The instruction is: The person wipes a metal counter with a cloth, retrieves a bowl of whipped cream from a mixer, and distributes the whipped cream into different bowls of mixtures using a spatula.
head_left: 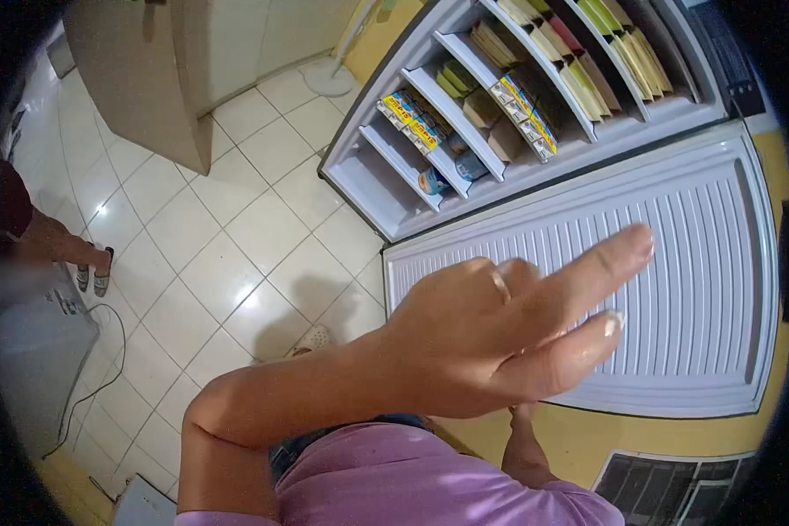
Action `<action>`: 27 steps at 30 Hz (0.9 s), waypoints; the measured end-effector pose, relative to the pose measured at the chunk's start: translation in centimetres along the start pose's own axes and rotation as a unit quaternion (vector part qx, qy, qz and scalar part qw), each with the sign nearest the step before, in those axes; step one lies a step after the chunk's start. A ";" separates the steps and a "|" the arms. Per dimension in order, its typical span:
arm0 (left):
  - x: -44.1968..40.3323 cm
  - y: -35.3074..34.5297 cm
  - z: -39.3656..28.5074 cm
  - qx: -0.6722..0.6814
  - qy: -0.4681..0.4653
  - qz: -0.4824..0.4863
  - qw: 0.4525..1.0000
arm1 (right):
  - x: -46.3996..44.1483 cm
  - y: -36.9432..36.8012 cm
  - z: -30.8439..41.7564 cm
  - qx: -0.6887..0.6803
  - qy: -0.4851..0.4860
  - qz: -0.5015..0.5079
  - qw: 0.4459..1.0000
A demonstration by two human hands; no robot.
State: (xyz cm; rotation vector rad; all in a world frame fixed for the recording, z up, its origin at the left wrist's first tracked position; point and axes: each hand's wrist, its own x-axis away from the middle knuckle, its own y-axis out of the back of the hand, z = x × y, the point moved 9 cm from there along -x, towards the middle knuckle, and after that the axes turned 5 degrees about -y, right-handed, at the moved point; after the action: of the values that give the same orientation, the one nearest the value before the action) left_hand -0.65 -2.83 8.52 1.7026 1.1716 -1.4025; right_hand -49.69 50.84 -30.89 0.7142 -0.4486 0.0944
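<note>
My left hand reaches across the middle of the view, its index finger and thumb stretched out and the other fingers curled, with a ring on one. Nothing shows between the finger and thumb. Behind it lies the white ribbed inner panel of an open door. Above stands a white shelved cabinet, holding upright packets, yellow-and-blue boxes and small blue-lidded containers. My right hand is at the door's lower edge; its fingers are mostly hidden.
At the far left another person's legs and sandals show, near a grey appliance with a black cord. A brown panel stands at the upper left. White floor tiles run between them and the cabinet. A dark window is at the lower right.
</note>
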 end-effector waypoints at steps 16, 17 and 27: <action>-3.8 -1.1 -14.6 -0.148 0.045 0.308 0.939 | 7.1 -3.5 4.0 0.003 0.257 -0.197 0.946; -3.7 -0.8 -14.2 -0.149 0.080 0.285 0.943 | 7.3 -3.8 3.8 0.000 0.277 -0.213 0.937; -3.9 3.2 -16.2 -0.139 0.190 0.267 0.935 | 11.3 -5.5 1.0 0.032 0.063 -0.199 0.977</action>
State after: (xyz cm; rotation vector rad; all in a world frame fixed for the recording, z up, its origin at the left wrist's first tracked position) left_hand 8.73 9.30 15.88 1.9340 0.9357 -0.5670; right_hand -38.55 45.25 -28.77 0.8446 -0.1749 -0.2225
